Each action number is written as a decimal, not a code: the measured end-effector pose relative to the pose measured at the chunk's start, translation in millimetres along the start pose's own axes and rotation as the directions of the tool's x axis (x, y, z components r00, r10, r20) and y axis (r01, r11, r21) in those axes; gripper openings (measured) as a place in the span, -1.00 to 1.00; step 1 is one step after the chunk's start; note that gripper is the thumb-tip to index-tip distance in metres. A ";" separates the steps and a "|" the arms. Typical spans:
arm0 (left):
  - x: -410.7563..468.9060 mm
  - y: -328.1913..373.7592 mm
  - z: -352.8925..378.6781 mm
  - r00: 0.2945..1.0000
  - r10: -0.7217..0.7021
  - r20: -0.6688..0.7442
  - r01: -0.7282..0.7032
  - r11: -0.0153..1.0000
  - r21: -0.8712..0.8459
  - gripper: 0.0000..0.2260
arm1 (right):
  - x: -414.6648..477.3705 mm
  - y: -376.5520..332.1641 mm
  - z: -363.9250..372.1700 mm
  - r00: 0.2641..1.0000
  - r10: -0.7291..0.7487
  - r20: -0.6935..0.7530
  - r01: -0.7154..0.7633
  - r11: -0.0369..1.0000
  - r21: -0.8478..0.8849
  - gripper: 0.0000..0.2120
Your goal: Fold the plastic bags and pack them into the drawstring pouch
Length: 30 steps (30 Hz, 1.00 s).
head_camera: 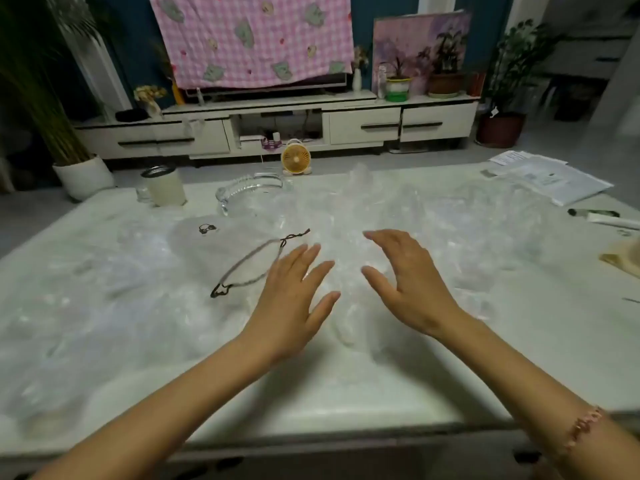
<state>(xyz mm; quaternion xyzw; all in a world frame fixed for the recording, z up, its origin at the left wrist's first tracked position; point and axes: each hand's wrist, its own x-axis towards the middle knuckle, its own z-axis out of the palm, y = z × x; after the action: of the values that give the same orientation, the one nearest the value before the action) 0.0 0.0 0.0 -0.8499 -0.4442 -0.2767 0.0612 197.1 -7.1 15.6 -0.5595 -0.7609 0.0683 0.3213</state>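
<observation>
Left hand [294, 299] and right hand [410, 282] are spread, fingers straight, over crumpled plastic bags [349, 216]. The drawstring pouch [221, 244] lies at their ten o'clock.

A home living room: TV cabinet [277, 123], potted plants [446, 64].

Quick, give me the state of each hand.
Left hand: open, fingers straight, holding nothing, over the plastic bags.
Right hand: open, fingers relaxed, holding nothing, over the same bags.
</observation>
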 end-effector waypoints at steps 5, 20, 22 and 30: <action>-15.3 44.6 12.4 0.832 -0.514 0.207 0.529 0.848 -0.019 -0.46 | -52.4 9.2 -6.0 0.837 0.390 -0.383 -0.300 0.913 0.275 -0.82; -67.3 42.9 -28.5 0.656 -0.675 0.337 0.749 0.525 -0.405 -0.94 | -65.4 -8.4 -27.0 0.817 0.487 0.308 -0.575 0.725 0.380 -0.57; -80.3 39.5 -34.8 0.669 -0.632 0.392 0.738 0.626 -0.251 -0.90 | -74.7 -17.4 -26.7 0.800 0.460 0.384 -0.573 0.776 0.263 -0.54; -75.7 73.1 -11.4 0.996 -0.052 0.073 0.060 0.992 -0.111 -0.63 | -83.6 -30.8 0.1 0.984 -0.180 -0.008 0.178 0.980 -0.087 -0.64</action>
<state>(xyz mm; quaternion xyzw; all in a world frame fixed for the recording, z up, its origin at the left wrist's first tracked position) 18.7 -102.2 -19.8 -0.8485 -0.4532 -0.2730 -0.0104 186.2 -93.2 -4.6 -0.5026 -0.8078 0.0021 0.3079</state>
